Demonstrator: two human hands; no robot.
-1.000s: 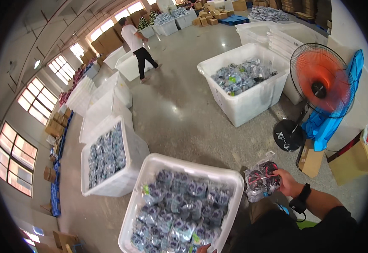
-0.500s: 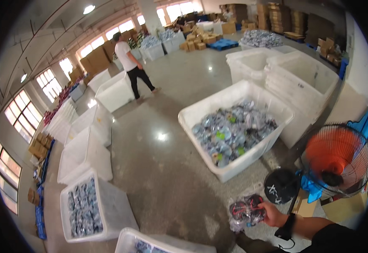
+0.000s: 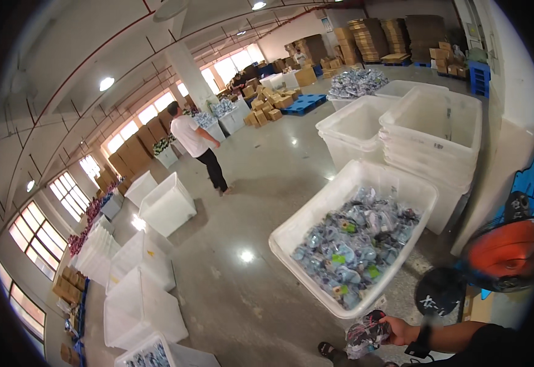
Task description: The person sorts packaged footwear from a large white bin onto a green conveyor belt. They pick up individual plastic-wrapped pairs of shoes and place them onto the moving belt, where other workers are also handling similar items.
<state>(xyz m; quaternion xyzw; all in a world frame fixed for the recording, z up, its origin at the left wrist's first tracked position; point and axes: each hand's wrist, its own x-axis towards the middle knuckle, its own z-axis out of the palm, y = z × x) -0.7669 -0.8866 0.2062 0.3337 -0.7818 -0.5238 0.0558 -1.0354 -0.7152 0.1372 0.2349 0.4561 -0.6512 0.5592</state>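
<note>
Beyond our right grip (image 3: 398, 331), a white bin (image 3: 316, 219) keeps piled packets (image 3: 352, 248) together; the grip clasps a bagged dark bundle (image 3: 363, 336) by one side, likely for steadiness.

White handwritten characters (image 3: 436, 304) stand on the round black fan base (image 3: 441, 284).

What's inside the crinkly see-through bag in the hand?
The clear bag in the right hand holds something dark with pinkish-red strips. The hand hides one end, and the underside doesn't show.

Gridded windows (image 3: 39, 240) and lit ceiling lamps (image 3: 106, 84) brighten a glossy grey floor (image 3: 236, 226).
</note>
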